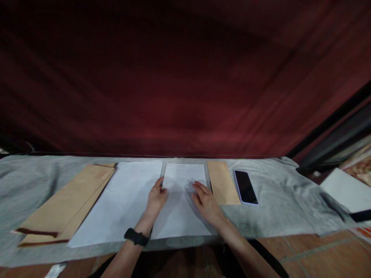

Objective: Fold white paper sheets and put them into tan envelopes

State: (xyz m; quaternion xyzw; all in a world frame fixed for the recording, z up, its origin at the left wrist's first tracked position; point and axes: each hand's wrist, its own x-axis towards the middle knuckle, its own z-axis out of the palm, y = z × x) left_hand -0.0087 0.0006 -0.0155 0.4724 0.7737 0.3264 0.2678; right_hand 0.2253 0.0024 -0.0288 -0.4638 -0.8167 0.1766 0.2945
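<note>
A sheet of white paper (185,224) lies lengthwise in front of me on the grey cloth. My left hand (155,199), with a dark band on its wrist, is at the sheet's left edge; its thumb lies over the paper and its fingers curl in at the edge. Above the sheet's right half is my right hand (206,200), its fingers stretched toward the middle of the paper and casting a shadow on it. Left of my left hand spreads a wider white sheet (124,200). To the right of my right hand lies a small tan envelope (223,183).
Large brown paper envelopes (69,197) overlap at the left. A phone with a pale purple edge (246,187) lies at the right on the grey cloth (278,197). A dark red curtain (185,96) hangs behind. A white flat object (348,189) is at far right.
</note>
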